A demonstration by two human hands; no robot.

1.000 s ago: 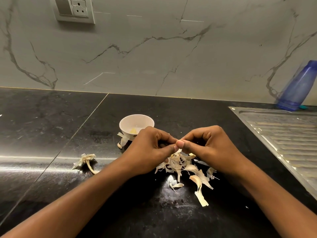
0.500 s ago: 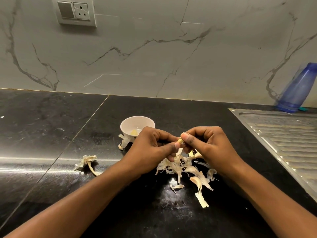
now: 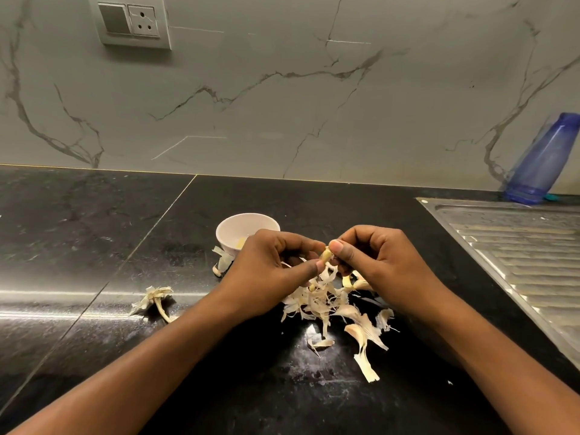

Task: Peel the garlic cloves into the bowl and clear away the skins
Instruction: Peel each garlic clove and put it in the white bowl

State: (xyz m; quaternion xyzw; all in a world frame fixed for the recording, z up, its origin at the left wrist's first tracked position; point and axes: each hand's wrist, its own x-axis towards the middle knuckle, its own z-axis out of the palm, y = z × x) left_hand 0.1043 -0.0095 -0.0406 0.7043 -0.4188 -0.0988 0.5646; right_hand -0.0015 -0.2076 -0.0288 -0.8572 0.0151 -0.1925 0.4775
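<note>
Garlic clove (image 3: 326, 255), partly skinned, is being pinched between both hands above the middle of the black bench (image 3: 94, 246). The left hand (image 3: 270, 271) is curling around it from the left, its thumb tip and fingers closing on the clove's lower end; the right hand (image 3: 376, 262) is meeting it from the right, with thumb and forefinger clamped on the upper end. Thin strands of skin are hanging from the clove toward the pile of skins (image 3: 323, 302), which is lying directly beneath the hands and is spreading toward the near edge of the bench. 1 longer curl of skin (image 3: 365, 365) is trailing out nearest that edge. The white bowl (image 3: 232, 227) is standing just behind the left hand, toward the back edge, its rim partly hidden by the knuckles; something pale yellow is showing inside, too small to identify. A scrap of skin (image 3: 221, 262) is lying against the bowl's base on its left side. The garlic stem with papery husk (image 3: 155, 299) is lying apart, to the left of the left forearm. The steel drainboard (image 3: 518, 262) is occupying the right end of the bench, and a blue bottle (image 3: 543, 161) is leaning against the marble wall (image 3: 282, 105) at the back right corner. A switch plate (image 3: 131, 22) is sitting on the wall at upper left.
</note>
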